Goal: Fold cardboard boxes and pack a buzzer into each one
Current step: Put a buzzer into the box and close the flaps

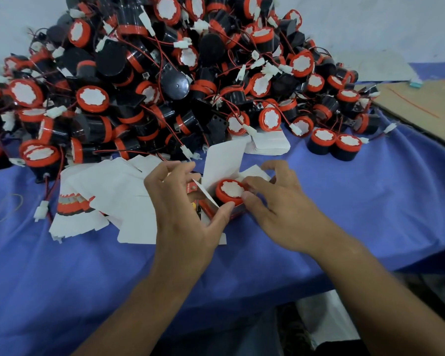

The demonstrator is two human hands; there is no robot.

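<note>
**While the lid stands open, one buzzer goes in**

As I look down past my forearms, my left hand [183,211] is curled round the small box [238,213], thumb on its near side and fingers over the far side, holding it steady on the blue cloth [344,214]. My right hand [275,209] pinches the right rim of the buzzer [230,191] between thumb and forefinger, the other fingers arched above and gripping nothing. The buzzer sits in the box mouth, red ring and white face up, and I cannot tell whether it is fully down. The lid flap [224,160] stands upright behind it, and the side flaps are not yet tucked.

So I judge this box folded and nearly filled: seating the buzzer and closing the flaps remain.

Just to the left lies a loose spread of flat boxes [108,194], white side up, none made up. A smaller stack of flat boxes [267,143] lies just past the box. Two buzzers [334,146] stand side by side to the right.

Behind all this rises the heap of buzzers [165,73], black bodies, red wires and white plugs tangled together. No finished boxes are in view, so most of the job looks still ahead.

The cloth covers the table to its near edge. At far right a cardboard sheet [421,106] lies on it, and a pale wall [370,27] closes the back.
</note>
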